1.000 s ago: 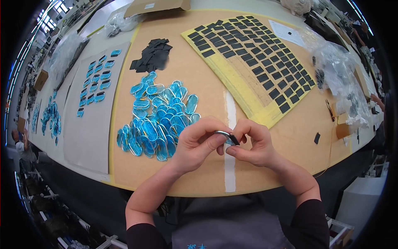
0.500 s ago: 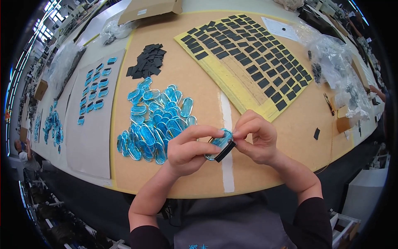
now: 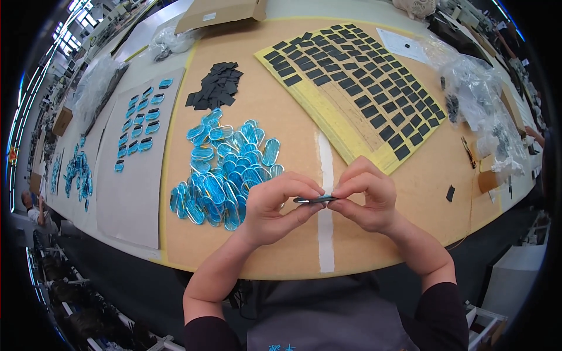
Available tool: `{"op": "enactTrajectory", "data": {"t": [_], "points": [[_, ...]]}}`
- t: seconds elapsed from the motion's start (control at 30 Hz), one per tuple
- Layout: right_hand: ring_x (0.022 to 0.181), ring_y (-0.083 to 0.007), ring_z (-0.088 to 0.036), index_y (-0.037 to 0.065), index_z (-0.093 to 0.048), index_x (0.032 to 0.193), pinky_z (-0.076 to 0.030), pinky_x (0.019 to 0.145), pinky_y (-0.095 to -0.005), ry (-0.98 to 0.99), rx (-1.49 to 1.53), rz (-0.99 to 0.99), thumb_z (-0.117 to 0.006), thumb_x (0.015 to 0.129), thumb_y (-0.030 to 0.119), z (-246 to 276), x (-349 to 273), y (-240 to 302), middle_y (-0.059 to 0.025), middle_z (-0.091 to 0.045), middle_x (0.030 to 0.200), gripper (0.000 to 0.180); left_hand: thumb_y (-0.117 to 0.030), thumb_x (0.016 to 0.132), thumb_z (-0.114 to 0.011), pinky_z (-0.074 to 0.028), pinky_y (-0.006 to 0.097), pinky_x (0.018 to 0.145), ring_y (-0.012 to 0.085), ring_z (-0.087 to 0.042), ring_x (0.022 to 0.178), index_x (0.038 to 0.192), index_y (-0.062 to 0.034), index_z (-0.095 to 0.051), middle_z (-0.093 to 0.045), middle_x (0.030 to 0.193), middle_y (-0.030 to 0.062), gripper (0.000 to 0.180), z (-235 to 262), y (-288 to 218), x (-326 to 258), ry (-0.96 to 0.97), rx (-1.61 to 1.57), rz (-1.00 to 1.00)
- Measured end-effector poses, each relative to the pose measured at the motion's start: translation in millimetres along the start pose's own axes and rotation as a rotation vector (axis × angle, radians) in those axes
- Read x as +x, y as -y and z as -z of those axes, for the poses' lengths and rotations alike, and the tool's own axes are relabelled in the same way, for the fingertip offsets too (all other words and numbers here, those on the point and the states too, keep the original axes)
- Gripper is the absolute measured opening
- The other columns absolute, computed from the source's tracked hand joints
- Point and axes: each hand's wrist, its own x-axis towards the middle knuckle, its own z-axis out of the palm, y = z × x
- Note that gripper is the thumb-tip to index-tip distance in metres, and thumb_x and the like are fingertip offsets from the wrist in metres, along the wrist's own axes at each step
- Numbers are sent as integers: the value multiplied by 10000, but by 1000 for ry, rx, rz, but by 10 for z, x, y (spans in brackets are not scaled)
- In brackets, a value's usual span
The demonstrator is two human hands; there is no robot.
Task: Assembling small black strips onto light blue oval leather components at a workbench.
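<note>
My left hand [image 3: 273, 205] and my right hand [image 3: 371, 196] meet over the front middle of the table. Between their thumbs and fingertips they pinch a blue oval piece [image 3: 308, 200] with a black strip on it. It is turned edge-on, so its faces are hidden. Just left of my left hand lies a heap of clear blue ovals with pale rims [image 3: 216, 186]. Beyond that heap is a pile of black rectangles [image 3: 215, 88]. A yellow board [image 3: 319, 119] bearing rows of black rectangles lies at an angle, past my right hand.
Blue ovals with black strips [image 3: 138, 120] stand in rows on a grey sheet [image 3: 126, 210] at left. More blue pieces [image 3: 78, 172] lie farther left. A cardboard box [image 3: 222, 13] is at the back. Plastic bags [image 3: 477, 93], tweezers [image 3: 468, 152] and a tape roll [image 3: 487, 178] are at right.
The held oval has been tilted from showing its blue face and black strip to edge-on. My fingertips have come closer together around it. The view has shifted slightly.
</note>
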Motion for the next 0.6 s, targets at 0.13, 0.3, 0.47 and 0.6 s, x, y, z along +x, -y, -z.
{"op": "enactTrajectory", "data": {"t": [0.13, 0.3, 0.47, 0.6], "points": [[754, -83, -566, 32, -640, 881, -450, 679, -228, 72, 292, -391, -732, 824, 66, 12, -58, -1, -23, -629, 850, 113, 21, 889, -624, -558, 285, 683, 186, -682, 792, 1019, 26, -580, -654, 935, 115, 138, -78, -47, -6, -121, -447, 363], [701, -30, -501, 29, -613, 906, -396, 630, -204, 93, 563, -720, -630, 929, 166, -62, -74, -85, 38, -604, 800, 140, -174, 987, -534, -534, 254, 558, 137, -638, 670, 1022, 21, -552, -640, 846, 87, 199, -36, -2, 39, -165, -531, 643], [664, -17, -412, 41, -593, 856, -337, 589, -206, 256, 474, -745, -598, 954, 208, -57, -69, -38, 66, -497, 731, 193, -241, 1009, -490, -448, 207, 432, 86, -564, 524, 963, -8, -558, -594, 734, 46, 246, -56, -28, 37, -108, -470, 734], [653, -13, -367, 47, -548, 783, -295, 564, -206, 312, 518, -667, -583, 963, 233, -107, -104, -47, 73, -456, 702, 261, -253, 1011, -489, -353, 194, 382, 64, -476, 429, 913, -30, -563, -556, 646, 13, 254, -75, -61, 27, -36, -375, 740]]}}
